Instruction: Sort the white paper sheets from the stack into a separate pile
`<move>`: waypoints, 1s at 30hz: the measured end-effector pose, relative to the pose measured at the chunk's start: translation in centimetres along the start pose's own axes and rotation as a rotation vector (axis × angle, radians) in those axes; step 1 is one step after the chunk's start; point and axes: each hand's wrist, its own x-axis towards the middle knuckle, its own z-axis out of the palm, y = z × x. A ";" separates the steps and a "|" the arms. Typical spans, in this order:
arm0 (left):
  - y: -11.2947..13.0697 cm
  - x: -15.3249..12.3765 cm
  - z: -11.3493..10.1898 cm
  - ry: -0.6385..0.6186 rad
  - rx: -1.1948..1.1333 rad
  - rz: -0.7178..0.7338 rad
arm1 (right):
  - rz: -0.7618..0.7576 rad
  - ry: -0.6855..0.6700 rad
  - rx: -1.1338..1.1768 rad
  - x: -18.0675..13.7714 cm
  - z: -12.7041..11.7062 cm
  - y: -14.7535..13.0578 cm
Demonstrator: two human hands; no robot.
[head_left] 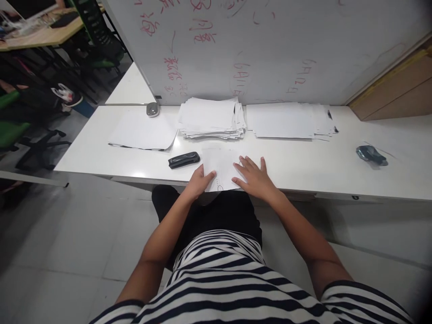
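Note:
A white sheet of paper (219,167) lies at the near edge of the white table (303,166), straight in front of me. My left hand (200,182) grips its left edge, fingers curled round the edge. My right hand (254,176) lies flat on the sheet's right side with fingers spread. A black stapler (184,159) rests just left of the sheet, a short way from my left hand.
Behind the sheet sit a thick stack of paper (212,118), a flatter pile (290,120) to its right and a loose sheet (143,131) on the left. A whiteboard (256,45) stands along the table's back edge. A dark crumpled object (370,155) lies far right. Green chairs (13,130) stand at left.

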 end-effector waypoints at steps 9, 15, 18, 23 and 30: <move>0.9 -2.5 0.2 0.189 0.276 0.287 | 0.192 0.582 0.572 -2.2 -2.3 0.8; 1.2 0.4 -0.4 0.214 0.372 0.466 | 0.154 0.650 0.818 -0.6 -2.4 1.0; -0.1 1.3 -0.9 0.214 0.375 0.464 | 0.170 0.544 0.833 0.8 -0.2 2.1; -1.0 0.9 -2.1 0.142 0.451 0.526 | 0.149 0.434 0.893 2.2 0.2 3.3; 0.4 0.1 -3.7 0.016 0.391 0.398 | -0.004 0.361 0.898 2.3 -3.2 2.7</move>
